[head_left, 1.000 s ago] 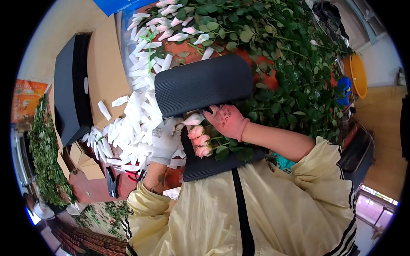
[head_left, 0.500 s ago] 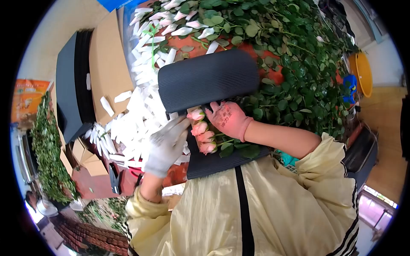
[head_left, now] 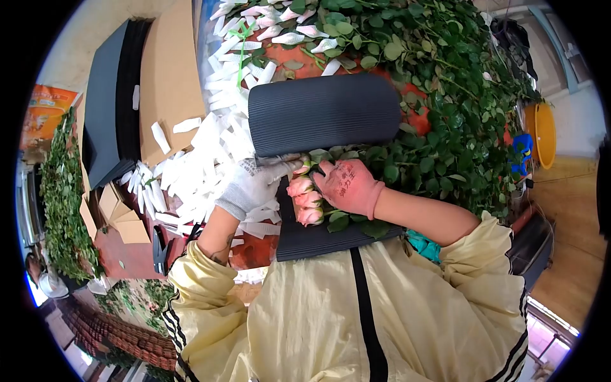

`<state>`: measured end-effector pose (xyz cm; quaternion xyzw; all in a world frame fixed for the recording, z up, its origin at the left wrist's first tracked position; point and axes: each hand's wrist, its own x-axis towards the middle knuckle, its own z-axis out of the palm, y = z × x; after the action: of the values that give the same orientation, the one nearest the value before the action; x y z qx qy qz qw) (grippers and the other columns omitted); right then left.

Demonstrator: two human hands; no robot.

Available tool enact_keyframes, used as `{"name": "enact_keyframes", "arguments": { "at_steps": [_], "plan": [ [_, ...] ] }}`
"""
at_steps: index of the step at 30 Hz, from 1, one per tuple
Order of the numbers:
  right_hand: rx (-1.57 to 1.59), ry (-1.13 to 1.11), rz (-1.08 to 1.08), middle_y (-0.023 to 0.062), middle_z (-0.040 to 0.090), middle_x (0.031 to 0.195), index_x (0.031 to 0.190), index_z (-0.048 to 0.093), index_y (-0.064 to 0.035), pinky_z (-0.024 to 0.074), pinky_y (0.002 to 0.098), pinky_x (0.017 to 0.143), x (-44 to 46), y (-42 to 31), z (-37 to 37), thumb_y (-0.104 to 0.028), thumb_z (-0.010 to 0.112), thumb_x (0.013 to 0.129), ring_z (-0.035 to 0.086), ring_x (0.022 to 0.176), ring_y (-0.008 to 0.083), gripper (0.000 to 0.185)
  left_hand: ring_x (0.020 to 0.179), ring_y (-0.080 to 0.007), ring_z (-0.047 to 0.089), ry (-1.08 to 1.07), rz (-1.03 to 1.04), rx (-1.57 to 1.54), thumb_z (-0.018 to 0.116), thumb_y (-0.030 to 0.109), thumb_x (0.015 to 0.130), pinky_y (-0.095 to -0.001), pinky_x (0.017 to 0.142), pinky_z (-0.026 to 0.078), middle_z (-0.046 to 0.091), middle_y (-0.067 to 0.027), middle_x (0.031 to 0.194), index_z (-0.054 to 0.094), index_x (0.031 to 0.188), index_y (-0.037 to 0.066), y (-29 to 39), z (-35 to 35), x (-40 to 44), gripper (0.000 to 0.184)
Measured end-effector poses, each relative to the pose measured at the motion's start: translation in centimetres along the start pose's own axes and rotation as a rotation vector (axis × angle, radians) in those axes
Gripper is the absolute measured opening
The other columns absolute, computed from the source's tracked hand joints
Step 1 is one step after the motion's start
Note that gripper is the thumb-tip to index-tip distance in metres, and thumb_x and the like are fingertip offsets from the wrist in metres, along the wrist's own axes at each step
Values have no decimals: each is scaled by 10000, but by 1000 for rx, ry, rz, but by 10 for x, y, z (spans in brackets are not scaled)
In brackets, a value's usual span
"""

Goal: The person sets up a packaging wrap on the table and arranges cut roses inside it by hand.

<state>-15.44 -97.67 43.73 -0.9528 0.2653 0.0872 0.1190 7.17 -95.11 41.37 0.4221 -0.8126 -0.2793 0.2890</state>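
Observation:
Several pink roses (head_left: 307, 198) lie in a column on a dark corrugated sheet (head_left: 296, 245), blooms to the left, leafy stems to the right. My left hand (head_left: 251, 186), in a white glove, reaches in from the left with fingers stretched out. Its fingertips touch the top rose (head_left: 303, 168), partly covering it. My right hand (head_left: 349, 186), in a pink-coated glove, is closed just right of the blooms, around the stem side of the upper roses; its grip is partly hidden. A curved dark corrugated sheet (head_left: 324, 114) arches just above both hands.
White mesh flower sleeves (head_left: 219, 143) are heaped at the left. Leafy rose stems (head_left: 445, 108) cover the right and back, some with sleeved heads (head_left: 289, 38). Cardboard (head_left: 168, 89) and stacked dark sheets (head_left: 111, 102) stand left. A black stapler (head_left: 159, 250) lies near the table's left edge.
My left hand has moved up and right, stretching its fingers onto the top rose. My right hand stays beside the blooms. The view has shifted slightly.

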Motion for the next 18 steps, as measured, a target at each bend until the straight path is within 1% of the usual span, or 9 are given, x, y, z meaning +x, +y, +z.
{"name": "enact_keyframes", "arguments": {
  "at_steps": [2,4,5,7,8,10,14,16,18],
  "plan": [
    [-2,13,-8,109,603,874,885,584,-61,491,361,599,0,-1,-2,-164,491,802,640,739,233,162,1033,-267,598,-13,-2,-1,564,-30,737,-318,864,477,633,-94,1125,648,1094,85,4,-2,2,384],
    [-11,-16,41,102,605,869,879,585,-68,488,357,600,3,-3,-9,-169,503,791,639,732,229,157,1031,-264,595,-90,-85,31,620,66,759,-319,871,472,627,-95,1133,652,1079,77,8,-5,1,322],
    [-11,-16,39,102,605,869,879,585,-68,488,357,600,2,-3,-6,-169,503,791,639,732,229,157,1031,-264,595,-89,-86,33,620,66,759,-319,871,472,627,-95,1133,652,1079,77,14,-7,2,322],
    [-20,32,52,109,602,891,868,582,-80,485,353,598,0,-5,0,-170,523,772,636,724,230,144,1005,-268,599,-90,-185,82,672,197,764,-331,866,469,630,-99,1113,648,1076,73,28,-7,6,336],
    [-21,31,47,109,602,891,868,582,-80,485,353,598,-2,-5,0,-170,523,772,636,724,230,144,1005,-268,599,-86,-189,83,672,197,764,-331,866,469,630,-99,1113,648,1076,73,27,-4,4,336],
    [-48,68,12,89,565,931,945,570,-110,470,353,602,-9,-6,-8,-284,569,775,618,738,214,243,975,-276,600,-93,-293,122,688,296,760,-354,854,467,634,-104,1081,644,1084,90,21,4,0,387],
    [-1,29,-109,94,561,956,969,572,-113,467,355,608,-19,-3,-21,-285,554,794,619,750,218,246,994,-284,589,-144,-320,170,617,357,818,-375,862,460,613,-99,1107,596,1161,151,18,7,-6,401],
    [-38,-213,-44,95,559,946,943,563,-103,460,366,608,-13,0,-7,-280,546,803,617,753,223,226,995,-283,590,-140,-308,161,610,352,824,-380,857,464,608,-101,1109,590,1172,173,16,9,-5,392],
    [-36,-151,-80,96,558,925,905,549,-89,459,376,598,-13,-3,1,-277,550,798,615,745,229,216,998,-283,589,-148,-319,158,604,353,828,-382,856,464,601,-100,1121,584,1178,174,20,6,-3,395]
  ]
}}
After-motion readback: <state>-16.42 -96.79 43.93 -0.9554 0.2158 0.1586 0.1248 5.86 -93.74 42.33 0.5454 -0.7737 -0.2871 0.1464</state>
